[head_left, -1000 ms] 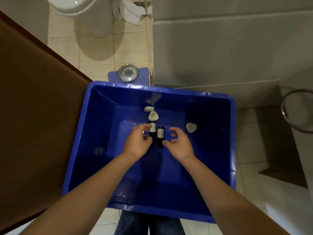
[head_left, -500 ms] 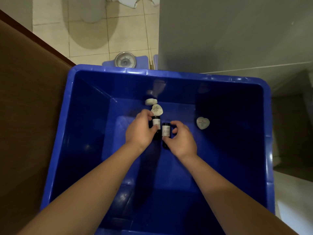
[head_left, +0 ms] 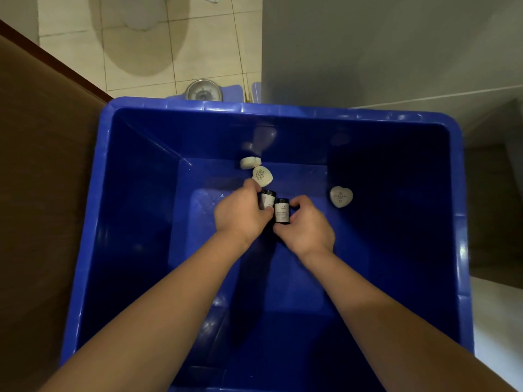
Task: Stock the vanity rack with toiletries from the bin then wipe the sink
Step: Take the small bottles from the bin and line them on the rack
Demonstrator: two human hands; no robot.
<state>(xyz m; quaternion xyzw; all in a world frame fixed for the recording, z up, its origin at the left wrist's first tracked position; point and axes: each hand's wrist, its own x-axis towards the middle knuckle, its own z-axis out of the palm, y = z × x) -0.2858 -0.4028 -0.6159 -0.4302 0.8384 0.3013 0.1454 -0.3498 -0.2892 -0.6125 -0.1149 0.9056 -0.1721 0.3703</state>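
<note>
A deep blue plastic bin fills the view below me. On its floor lie two small dark bottles with white labels. My left hand is closed around the left bottle. My right hand grips the right bottle between thumb and fingers. Just beyond the hands lie a white heart-shaped soap and a small white round soap. Another white heart-shaped soap rests apart at the right of the bin floor.
A brown wooden door or panel stands along the left. Beige floor tiles and a round metal drain lie beyond the bin. A grey wall surface rises at the upper right.
Both hands reached down to the two bottles and closed on them. The camera moved lower and closer over the bin.
</note>
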